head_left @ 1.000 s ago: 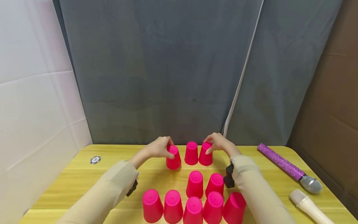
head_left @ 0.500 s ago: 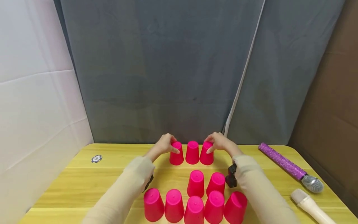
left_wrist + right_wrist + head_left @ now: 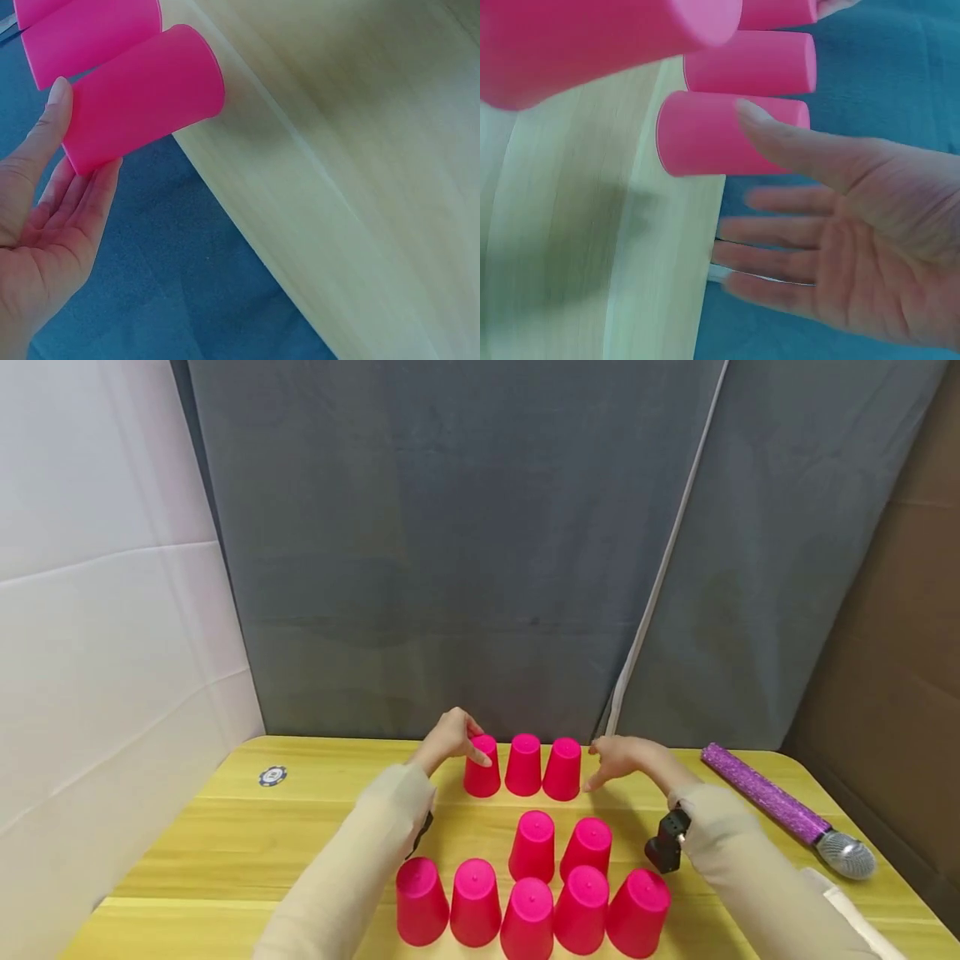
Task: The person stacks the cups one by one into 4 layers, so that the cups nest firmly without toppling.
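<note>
At the far left of the yellow counter (image 3: pixel 225 827) a small poker chip (image 3: pixel 273 775) lies well apart from everything else. Next comes the left hand (image 3: pixel 448 739), whose grip is on the left cup of the back row (image 3: pixel 482 766): in the left wrist view the thumb (image 3: pixel 41 127) lies along the cup's side and the fingers curl behind its closed top, so it holds that cup, which stands upside down with its long axis upright. Just right of it stand the middle cup (image 3: pixel 523 765) and the right cup of the back row (image 3: pixel 563 769), the three close together in a line near the grey backdrop (image 3: pixel 480 543). The right hand (image 3: pixel 624 758) is just beside that right cup, on its right, with the grip empty and the fingers (image 3: pixel 780 232) spread straight; from the right wrist view the thumb may be brushing the cup, though the blur makes that hard to settle. So the right cup lies to the left of the right hand, the nearer of the two to it. Nearer the person stand two more cups (image 3: pixel 558 845) and a front row of five (image 3: pixel 528 910). At the far right lies a purple microphone (image 3: pixel 780 806).
</note>
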